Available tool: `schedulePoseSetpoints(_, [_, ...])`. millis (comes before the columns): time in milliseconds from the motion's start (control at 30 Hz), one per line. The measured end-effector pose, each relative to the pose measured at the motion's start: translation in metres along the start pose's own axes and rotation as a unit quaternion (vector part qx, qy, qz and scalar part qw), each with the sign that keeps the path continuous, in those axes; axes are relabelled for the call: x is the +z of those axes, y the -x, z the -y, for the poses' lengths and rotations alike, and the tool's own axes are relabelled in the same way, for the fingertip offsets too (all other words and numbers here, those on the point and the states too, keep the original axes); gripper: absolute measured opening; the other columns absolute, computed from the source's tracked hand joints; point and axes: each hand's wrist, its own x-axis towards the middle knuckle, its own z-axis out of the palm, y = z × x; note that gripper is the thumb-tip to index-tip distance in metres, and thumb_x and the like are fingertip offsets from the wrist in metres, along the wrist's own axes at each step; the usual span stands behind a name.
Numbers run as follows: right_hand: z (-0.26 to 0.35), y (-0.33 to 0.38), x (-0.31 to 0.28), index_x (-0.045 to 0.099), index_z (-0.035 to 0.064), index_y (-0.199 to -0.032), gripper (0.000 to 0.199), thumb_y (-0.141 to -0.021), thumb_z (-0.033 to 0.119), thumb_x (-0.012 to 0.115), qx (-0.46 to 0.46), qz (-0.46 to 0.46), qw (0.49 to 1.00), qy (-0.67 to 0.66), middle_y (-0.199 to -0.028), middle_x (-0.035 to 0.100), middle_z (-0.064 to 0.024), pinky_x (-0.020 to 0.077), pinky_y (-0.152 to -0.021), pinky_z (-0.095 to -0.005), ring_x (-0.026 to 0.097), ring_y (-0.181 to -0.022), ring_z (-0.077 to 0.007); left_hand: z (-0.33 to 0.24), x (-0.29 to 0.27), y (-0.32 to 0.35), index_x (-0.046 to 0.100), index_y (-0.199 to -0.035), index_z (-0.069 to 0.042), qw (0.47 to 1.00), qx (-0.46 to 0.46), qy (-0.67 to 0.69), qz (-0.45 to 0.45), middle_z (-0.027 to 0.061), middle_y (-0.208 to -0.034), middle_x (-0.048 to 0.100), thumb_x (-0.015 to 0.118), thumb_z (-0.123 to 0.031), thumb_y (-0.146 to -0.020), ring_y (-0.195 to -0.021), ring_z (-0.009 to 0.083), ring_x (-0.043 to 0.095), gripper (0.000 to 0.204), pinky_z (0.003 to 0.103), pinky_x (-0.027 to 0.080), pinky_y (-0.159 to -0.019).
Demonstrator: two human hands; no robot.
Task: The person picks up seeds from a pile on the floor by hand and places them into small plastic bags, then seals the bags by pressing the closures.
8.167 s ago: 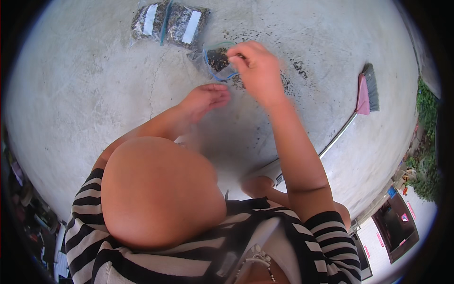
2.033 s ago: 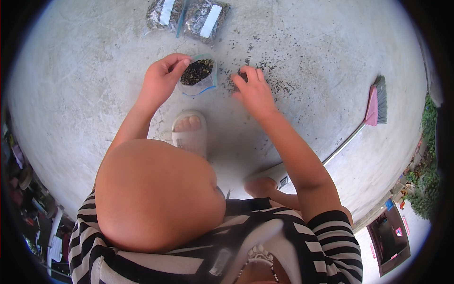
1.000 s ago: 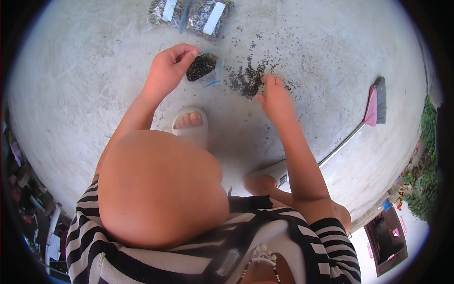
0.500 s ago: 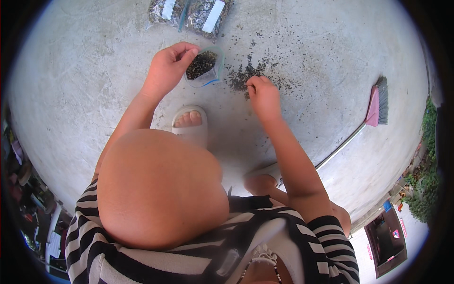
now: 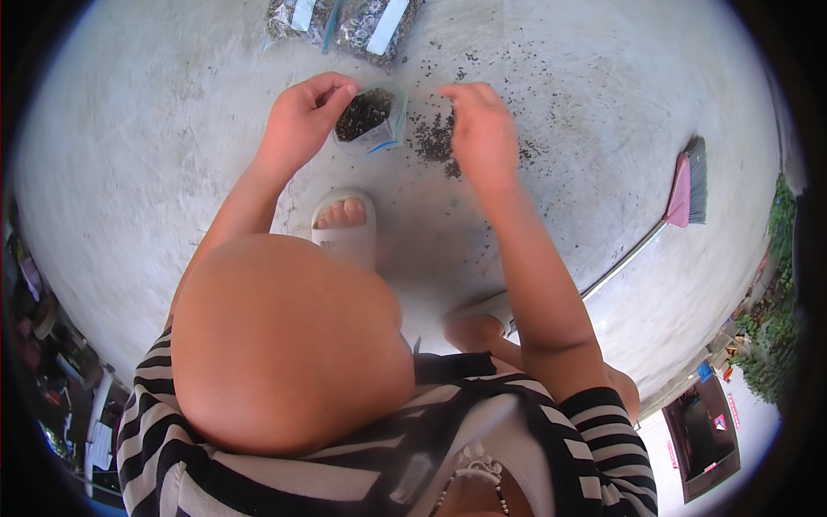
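Note:
My left hand [image 5: 303,112] pinches the rim of a small clear zip bag [image 5: 383,133] between thumb and fingers. The bag's mouth gapes, and many small dark grains [image 5: 363,116] fill part of it. Just right of the bag, a loose heap of similar dark grains [image 5: 433,142] lies on the concrete floor, with more scattered beyond it. Over the right side of this heap is my right hand [image 5: 484,129], its index finger stretched left toward the bag and apart from the rest. I see nothing held in it; its palm side is hidden and the hand is slightly blurred.
Two filled clear bags with white labels [image 5: 379,30] lie at the far edge. A broom with a pink head [image 5: 680,189] rests on the concrete floor [image 5: 155,172] at right. My sandalled left foot [image 5: 345,220] stands just behind the small bag. Green plants [image 5: 767,362] edge the far right.
My right hand has moved away from me, and its index finger has straightened out of a pinch at the heap. My left hand stays at the bag's rim.

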Motion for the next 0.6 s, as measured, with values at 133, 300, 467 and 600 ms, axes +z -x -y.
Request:
schedulePoseSetpoints(133, [-0.047,0.021,0.030,0.066,0.0087,-0.112,0.030,-0.083,0.008,0.073,-0.014,0.011,0.997,0.069,-0.113,0.060,-0.0114,0.0518,-0.090,-0.0426,0.058,-0.109,-0.0333,0.000,-0.001,0.002,0.072,-0.113,0.000,1.000,-0.027,0.007,0.001,-0.0035,-0.089,0.068,0.062,-0.021,-0.104,-0.083,0.0031,0.055,0.024,0.020,0.046,-0.076])
schedulePoseSetpoints(300, [-0.027,0.039,0.039,0.064,0.0086,-0.107,0.029,-0.081,0.011,0.076,-0.097,0.096,0.990,0.039,-0.112,0.056,-0.0105,0.0514,-0.091,-0.0413,0.056,-0.112,-0.0318,-0.002,-0.001,0.002,0.073,-0.112,-0.001,1.000,-0.009,0.005,0.001,-0.0051,-0.085,0.065,0.063,-0.021,-0.104,-0.079,0.0028,0.051,0.024,0.020,0.044,-0.073])
schedulePoseSetpoints(467, [-0.027,0.053,0.036,0.065,0.0098,-0.106,0.027,-0.081,0.004,0.072,-0.083,0.160,0.980,0.088,-0.107,0.058,-0.0077,0.0518,-0.089,-0.0403,0.058,-0.109,-0.0286,-0.002,-0.003,0.003,0.073,-0.112,-0.002,1.000,-0.009,0.013,0.000,-0.0053,-0.085,0.065,0.063,-0.021,-0.103,-0.079,0.0027,0.051,0.024,0.020,0.043,-0.073])
schedulePoseSetpoints(600, [-0.038,0.047,0.027,0.068,0.0092,-0.100,0.019,-0.084,0.000,0.068,-0.026,0.101,0.994,0.040,-0.096,0.062,-0.0071,0.0538,-0.077,-0.0404,0.064,-0.090,-0.0288,0.000,-0.003,0.001,0.073,-0.112,-0.001,1.000,-0.009,0.009,0.003,-0.0052,-0.086,0.066,0.062,-0.021,-0.104,-0.079,0.0029,0.052,0.024,0.020,0.044,-0.073])
